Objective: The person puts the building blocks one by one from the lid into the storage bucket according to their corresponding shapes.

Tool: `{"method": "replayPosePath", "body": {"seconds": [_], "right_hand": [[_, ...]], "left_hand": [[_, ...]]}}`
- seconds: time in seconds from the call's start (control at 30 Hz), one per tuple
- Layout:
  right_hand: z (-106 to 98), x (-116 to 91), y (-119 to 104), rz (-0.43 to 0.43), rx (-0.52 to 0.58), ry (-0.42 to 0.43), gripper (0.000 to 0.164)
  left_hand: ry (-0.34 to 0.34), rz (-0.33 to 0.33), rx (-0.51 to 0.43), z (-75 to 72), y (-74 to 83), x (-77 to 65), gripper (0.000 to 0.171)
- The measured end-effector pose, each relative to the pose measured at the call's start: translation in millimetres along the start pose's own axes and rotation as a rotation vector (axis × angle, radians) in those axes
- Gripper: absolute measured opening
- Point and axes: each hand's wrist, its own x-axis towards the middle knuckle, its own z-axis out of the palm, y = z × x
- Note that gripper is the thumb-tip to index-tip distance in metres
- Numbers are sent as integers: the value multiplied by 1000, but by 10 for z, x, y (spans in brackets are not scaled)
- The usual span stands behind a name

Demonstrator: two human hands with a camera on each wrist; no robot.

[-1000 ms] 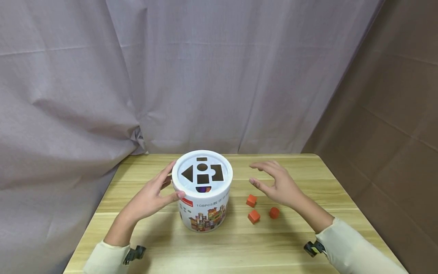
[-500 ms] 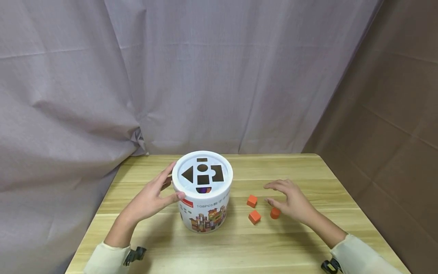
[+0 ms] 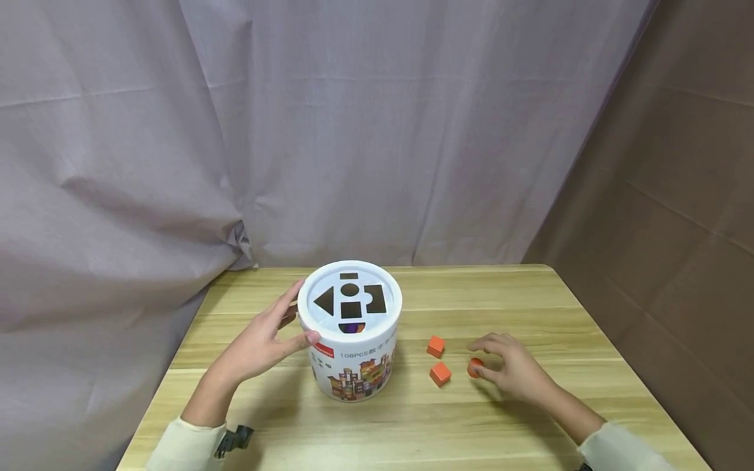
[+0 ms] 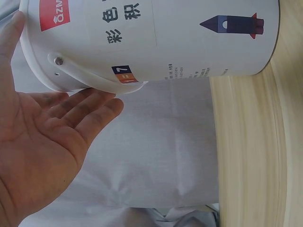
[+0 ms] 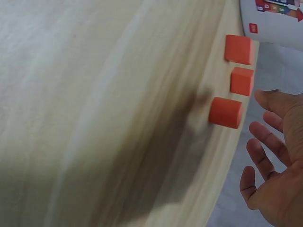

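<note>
A white round bucket of toy blocks (image 3: 359,356) stands upright, its lid cut with shaped holes. My left hand (image 3: 253,347) rests against the bucket's left side, thumb on the front of the rim and fingers farther back; in the left wrist view the fingers lie loosely extended by the white carry handle (image 4: 94,80). My right hand (image 3: 518,369) is low over the table at an orange cylinder block (image 5: 226,112), thumb and fingers spread. In the right wrist view a gap shows between the fingertips and the cylinder. Two orange cubes (image 3: 440,374) lie between bucket and cylinder.
The light wooden table (image 3: 377,438) carries the bucket and blocks. A grey curtain (image 3: 377,131) hangs behind its far edge, and a brown cloth (image 3: 665,229) along the right. Through the lid's front hole, purple and orange pieces show.
My right hand has moved right and toward me, down from beside the bucket to the cylinder block. My left hand and the bucket have stayed in place.
</note>
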Motion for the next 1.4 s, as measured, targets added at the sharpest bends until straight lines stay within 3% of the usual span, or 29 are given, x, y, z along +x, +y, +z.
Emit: {"method": "replayPosePath", "body": {"seconds": [0.27, 0.73, 1.13, 1.4], "right_hand": [[98, -69, 67, -47, 82, 5, 22], [121, -47, 54, -44, 76, 31, 32], [-185, 264, -211, -171, 39, 127, 45], [-406, 508, -453, -261, 50, 160, 40]], "left_hand": [[-3, -2, -6, 7, -11, -4, 109], [1, 20, -8, 27, -28, 5, 106], [2, 27, -5, 14, -12, 12, 105], [0, 15, 0, 10, -23, 7, 106]]}}
